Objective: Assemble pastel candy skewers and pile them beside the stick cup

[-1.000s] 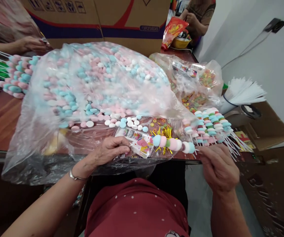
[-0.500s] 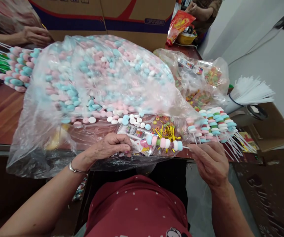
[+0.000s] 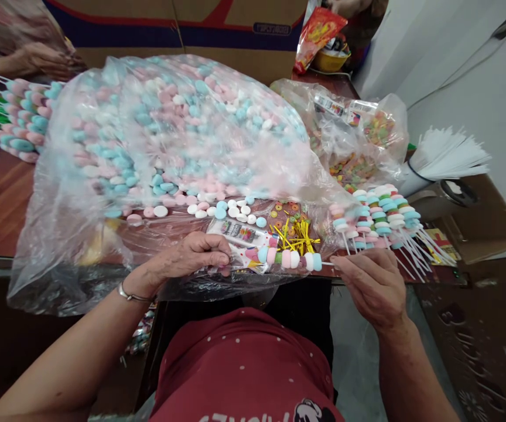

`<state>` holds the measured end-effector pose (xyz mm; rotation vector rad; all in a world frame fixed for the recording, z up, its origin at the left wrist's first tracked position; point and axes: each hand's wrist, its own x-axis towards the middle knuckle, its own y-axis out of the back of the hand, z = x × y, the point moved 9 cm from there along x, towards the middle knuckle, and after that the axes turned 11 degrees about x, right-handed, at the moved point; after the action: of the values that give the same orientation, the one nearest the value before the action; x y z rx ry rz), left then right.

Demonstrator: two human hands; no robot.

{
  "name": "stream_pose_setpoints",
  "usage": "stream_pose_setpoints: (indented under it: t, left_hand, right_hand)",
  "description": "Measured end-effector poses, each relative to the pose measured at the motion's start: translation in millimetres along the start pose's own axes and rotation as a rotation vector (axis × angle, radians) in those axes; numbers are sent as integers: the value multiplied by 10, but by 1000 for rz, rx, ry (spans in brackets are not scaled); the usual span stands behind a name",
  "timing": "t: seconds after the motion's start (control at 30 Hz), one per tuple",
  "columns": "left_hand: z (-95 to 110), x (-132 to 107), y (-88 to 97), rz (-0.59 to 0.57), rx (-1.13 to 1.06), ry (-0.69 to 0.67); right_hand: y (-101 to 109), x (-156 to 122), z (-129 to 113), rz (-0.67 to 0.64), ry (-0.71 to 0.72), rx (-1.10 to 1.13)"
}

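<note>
Near the table's front edge, my right hand pinches the white stick of a candy skewer. Pink, white, blue and green pieces are threaded along it, lying level and pointing left. My left hand, thumb against fingers, grips a small clear printed wrapper. The skewer's left tip meets this wrapper; I cannot tell how far it is inside. Just behind lie another printed wrapper and a pile of gold twist ties.
A huge clear bag of pastel candies covers most of the table. Finished skewers lie at right, near a container of white sticks. A bag of ring candies stands behind. At far left are more skewers and another person's hands.
The view has shifted slightly. Both hands keep their grips, and the skewer with the wrapper sits a little further left in the picture. The other person's hands at left have moved.
</note>
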<state>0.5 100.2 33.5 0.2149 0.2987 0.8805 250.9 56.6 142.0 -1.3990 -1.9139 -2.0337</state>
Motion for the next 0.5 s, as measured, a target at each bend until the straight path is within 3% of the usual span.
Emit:
stream_pose_setpoints:
  t: [0.5]
  left_hand:
    - [19,31,-25,-73,53,47]
  right_hand:
    - [-49,-9,-15,-10,9,-5]
